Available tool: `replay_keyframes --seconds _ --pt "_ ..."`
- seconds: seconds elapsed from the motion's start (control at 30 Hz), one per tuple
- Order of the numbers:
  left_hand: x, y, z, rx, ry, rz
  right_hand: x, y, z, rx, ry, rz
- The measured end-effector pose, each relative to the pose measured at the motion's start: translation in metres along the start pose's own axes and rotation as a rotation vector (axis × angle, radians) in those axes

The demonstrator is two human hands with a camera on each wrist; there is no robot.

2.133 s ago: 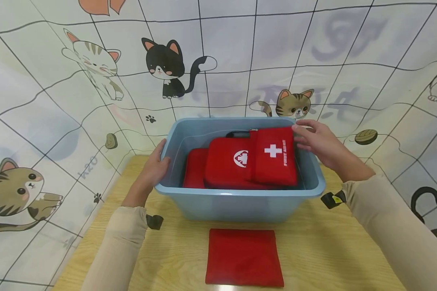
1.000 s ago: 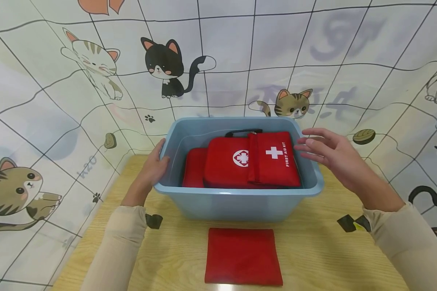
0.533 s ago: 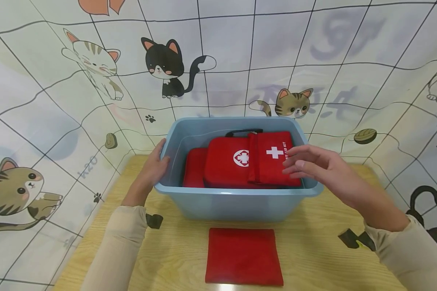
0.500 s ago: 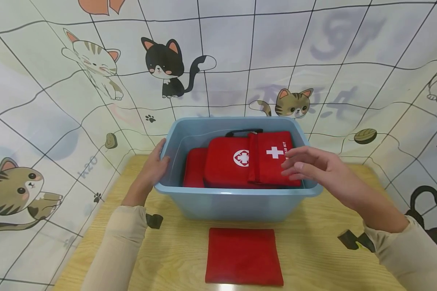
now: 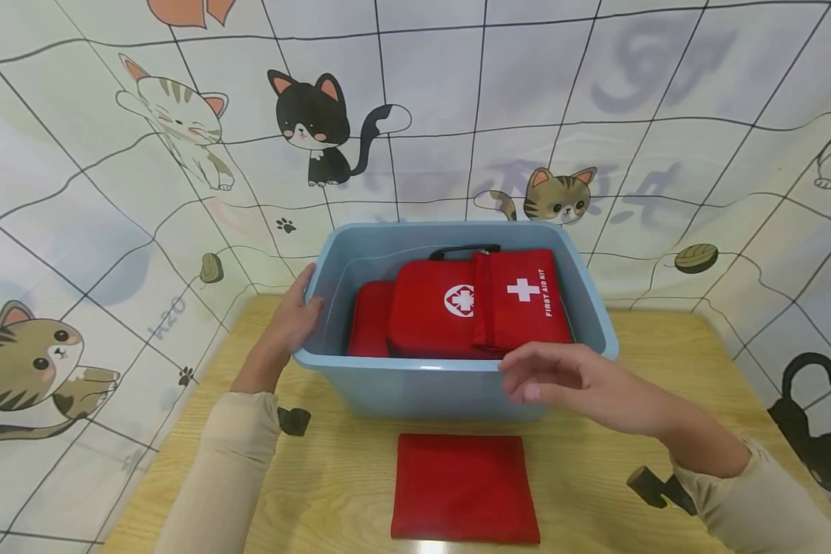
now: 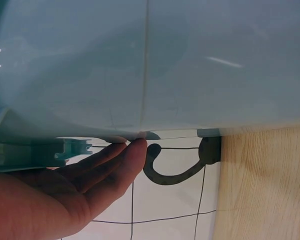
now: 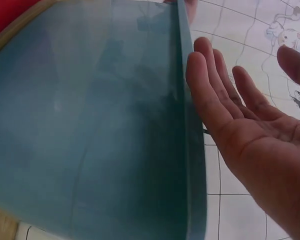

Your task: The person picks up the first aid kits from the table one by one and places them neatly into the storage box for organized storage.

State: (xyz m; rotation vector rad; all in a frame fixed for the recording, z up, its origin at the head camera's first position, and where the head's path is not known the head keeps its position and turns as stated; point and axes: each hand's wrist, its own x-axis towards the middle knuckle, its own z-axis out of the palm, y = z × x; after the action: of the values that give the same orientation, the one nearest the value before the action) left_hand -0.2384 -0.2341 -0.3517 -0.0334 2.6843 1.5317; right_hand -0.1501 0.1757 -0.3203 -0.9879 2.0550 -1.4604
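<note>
A light blue plastic bin (image 5: pixel 429 396) stands on the table. My left hand (image 5: pixel 287 327) holds its left rim, thumb on the inner side; in the left wrist view its fingers (image 6: pixel 127 167) touch the outer wall. My right hand (image 5: pixel 582 385) hovers at the front right rim with relaxed fingers, holding nothing. Inside the bin lie a red first aid pouch (image 5: pixel 515 327) with a white cross, a larger red case (image 5: pixel 422 308) with a round white emblem and black handle, and another red case (image 5: pixel 370 319), partly covered. A flat red pouch (image 5: pixel 464 488) lies before the bin.
The wooden table (image 5: pixel 339 477) extends in front of the bin and on both sides. Behind stands a tiled-pattern backdrop (image 5: pixel 443 100) with cartoon cats, close to the bin's back. Both wrists carry small dark cameras.
The right hand has left the first aid pouch, moved right, then come forward and down over the front rim. The pouch has settled slightly lower. The left hand stays on the bin.
</note>
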Motion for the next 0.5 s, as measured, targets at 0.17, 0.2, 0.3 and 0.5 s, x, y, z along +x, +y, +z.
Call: replay_keyframes --seconds 0.17,0.2,0.3,0.5 --pt "0.000 -0.001 0.000 -0.003 -0.003 -0.003 0.000 0.015 0.012 0.058 -0.123 0.058" --pt "0.000 -0.001 0.001 -0.005 -0.006 -0.007 0.000 0.018 0.014 0.072 -0.144 0.073" --pt "0.000 -0.001 0.001 -0.009 -0.011 -0.017 0.000 0.030 0.020 0.098 -0.192 0.106" --pt "-0.001 0.000 0.000 0.004 0.000 -0.002 0.000 0.057 0.032 0.079 -0.214 0.136"
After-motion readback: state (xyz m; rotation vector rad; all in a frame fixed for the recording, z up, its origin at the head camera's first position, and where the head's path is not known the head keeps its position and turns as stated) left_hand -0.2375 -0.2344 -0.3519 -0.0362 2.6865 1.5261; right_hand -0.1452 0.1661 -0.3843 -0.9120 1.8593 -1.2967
